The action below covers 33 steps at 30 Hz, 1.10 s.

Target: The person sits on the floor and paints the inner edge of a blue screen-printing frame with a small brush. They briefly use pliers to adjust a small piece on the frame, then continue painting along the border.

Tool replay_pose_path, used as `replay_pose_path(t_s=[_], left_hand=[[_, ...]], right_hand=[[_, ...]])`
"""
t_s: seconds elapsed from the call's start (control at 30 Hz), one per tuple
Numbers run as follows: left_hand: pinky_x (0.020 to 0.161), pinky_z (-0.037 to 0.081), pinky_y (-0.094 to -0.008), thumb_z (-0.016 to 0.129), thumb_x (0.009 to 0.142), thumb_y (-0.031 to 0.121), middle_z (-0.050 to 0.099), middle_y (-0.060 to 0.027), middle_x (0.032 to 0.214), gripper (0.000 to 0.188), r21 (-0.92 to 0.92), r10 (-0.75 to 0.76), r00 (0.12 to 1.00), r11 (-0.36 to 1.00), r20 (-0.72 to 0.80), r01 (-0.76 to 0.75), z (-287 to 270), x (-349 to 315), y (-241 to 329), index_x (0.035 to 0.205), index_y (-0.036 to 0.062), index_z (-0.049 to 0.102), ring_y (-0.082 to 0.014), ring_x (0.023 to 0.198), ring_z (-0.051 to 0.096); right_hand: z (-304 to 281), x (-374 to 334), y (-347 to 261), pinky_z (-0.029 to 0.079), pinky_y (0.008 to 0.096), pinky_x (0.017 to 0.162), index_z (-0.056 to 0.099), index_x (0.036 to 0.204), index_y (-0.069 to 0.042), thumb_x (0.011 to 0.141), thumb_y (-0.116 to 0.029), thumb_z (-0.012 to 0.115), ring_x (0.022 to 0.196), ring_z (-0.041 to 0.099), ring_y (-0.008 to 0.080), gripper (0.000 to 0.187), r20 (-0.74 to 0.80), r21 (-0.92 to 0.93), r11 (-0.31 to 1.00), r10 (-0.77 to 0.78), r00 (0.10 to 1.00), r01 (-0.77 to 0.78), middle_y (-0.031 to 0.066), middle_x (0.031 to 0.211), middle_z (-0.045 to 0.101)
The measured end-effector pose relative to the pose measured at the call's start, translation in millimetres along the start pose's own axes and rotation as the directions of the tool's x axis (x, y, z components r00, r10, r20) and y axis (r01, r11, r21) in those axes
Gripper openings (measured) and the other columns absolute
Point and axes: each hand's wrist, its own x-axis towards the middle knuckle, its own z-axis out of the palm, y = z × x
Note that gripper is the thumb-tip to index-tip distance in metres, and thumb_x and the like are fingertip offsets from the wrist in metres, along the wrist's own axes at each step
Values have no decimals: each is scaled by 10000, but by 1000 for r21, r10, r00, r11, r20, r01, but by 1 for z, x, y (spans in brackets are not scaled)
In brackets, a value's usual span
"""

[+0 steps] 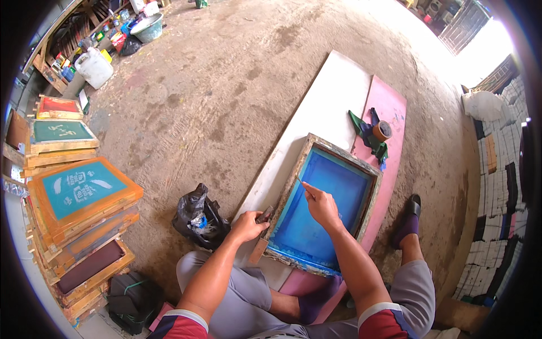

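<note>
A screen-printing frame (368, 219) with a wooden rim and blue, ink-smeared mesh lies on boards in front of me. At its left edge, my left hand (248, 227) is closed around a squeegee (259, 250), a brown bar with a dark upper end; the fingers hide its middle. Over the mesh, my right hand (323, 208) is closed on a thin tool (298, 178), whose tip reaches the frame's left rim. The tool is too small to name exactly. Beyond the frame, a brown cup (382, 130) of dark contents stands by a stained green and blue cloth (366, 135).
A white board (316, 101) and a pink board (389, 101) lie under the frame. Stacked printing screens (84, 186) stand at the left. Beside my left knee is a black plastic bag (197, 217). White bundles (491, 220) are piled at the right. A jug (94, 68) and basin (148, 29) stand farther back.
</note>
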Motion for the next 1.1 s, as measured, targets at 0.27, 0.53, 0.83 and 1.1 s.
replay_pose_path(t_s=[0.27, 0.53, 0.83, 1.1], left_hand=[[944, 573, -448, 822, 869, 284, 781, -230, 1094, 428, 61, 34, 999, 997, 35, -36, -2, -3, 5, 1214, 35, 770, -384, 1074, 750], [920, 576, -448, 825, 870, 277, 779, -231, 1088, 424, 52, 146, 989, 988, 30, -148, 1, 2, -2, 1211, 30, 773, -384, 1058, 754], [924, 576, -434, 831, 867, 287, 783, -233, 1083, 461, 24, 40, 998, 999, 48, -42, -2, 1, 1, 1241, 26, 763, -363, 1044, 763], [922, 568, -426, 835, 864, 293, 788, -220, 1051, 470, -24, 55, 998, 998, 44, -54, 2, 6, -15, 1233, 13, 758, -355, 1029, 764]], right_hand=[[-11, -1, -24, 578, 511, 931, 686, 1428, -198, 1065, -234, 576, 1081, 722, 437, 381, 76, -207, 978, 39, 996, -23, 228, 1156, 761], [2, 14, 1, 578, 468, 913, 670, 1440, -120, 1049, -174, 573, 1038, 746, 441, 407, 63, 97, 995, 31, 998, -37, 278, 1145, 756], [17, 9, 28, 580, 401, 764, 629, 1503, -179, 1094, -234, 604, 892, 778, 307, 413, -14, -127, 978, -168, 986, 165, 223, 990, 786], [1, 30, 7, 294, 274, 434, 552, 1579, -187, 1125, -280, 572, 520, 371, 79, 465, 515, 642, 534, 230, 826, -550, -7, 691, 462]])
